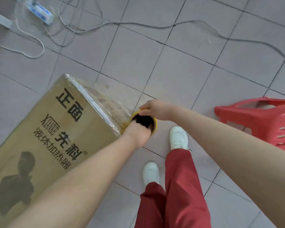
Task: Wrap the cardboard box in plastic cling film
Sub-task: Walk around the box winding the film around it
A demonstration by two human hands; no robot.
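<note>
Floor: grey tiles (179,71), cables (138,24) across them, red stool (262,119) at my right.
Box: cardboard box (44,129) standing on the floor, film (104,102) already over its right side.
Roll: film roll (144,121) just beside the box's near corner.
Left hand: my left hand (136,134) has its fingers tucked inside the core, gripping it.
Right hand: my right hand (153,109) pinches the roll's rim.
Technique: I'd keep the film taut, overlapping each pass.
Writing: "正面", "XIANKE 先科", "液体加热器".

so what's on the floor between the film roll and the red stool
In the head view, one white shoe stands on the bare tiled floor between the film roll and the red stool.
</note>
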